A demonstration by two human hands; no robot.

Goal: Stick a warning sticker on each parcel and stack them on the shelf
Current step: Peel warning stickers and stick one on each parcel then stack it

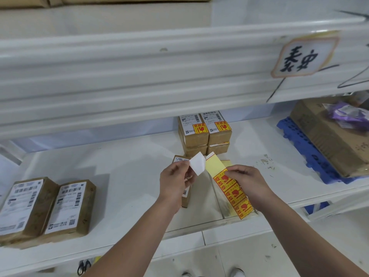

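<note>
Head view: both hands over a white shelf (pixel 123 176). L hand (pixel 175 182) pinches a peeled sticker (pixel 197 163) betw thumb and fingers, white back side facing the cam, held up just above a parcel (pixel 184 188) that lies under the hand, mostly hidden. R hand (pixel 247 181) grips the sticker strip (pixel 232 191), fingers closed on its upper part; strip is yellow w/ red print, its bare yellow backing sticks up at the top, next to the peeled sticker. Strip's lower end hangs past the shelf's front edge. Behind the hands, a stack (pixel 205 134) of parcels, 2 wide and 2 high, top ones already stickered. Far left on the shelf, 2 more parcels (pixel 46 208) side by side, labels up, no sticker visible. At right, a big carton (pixel 327 140) sits on a blue pallet (pixel 311 154), a purple bag (pixel 349 116) on top of it.
</note>
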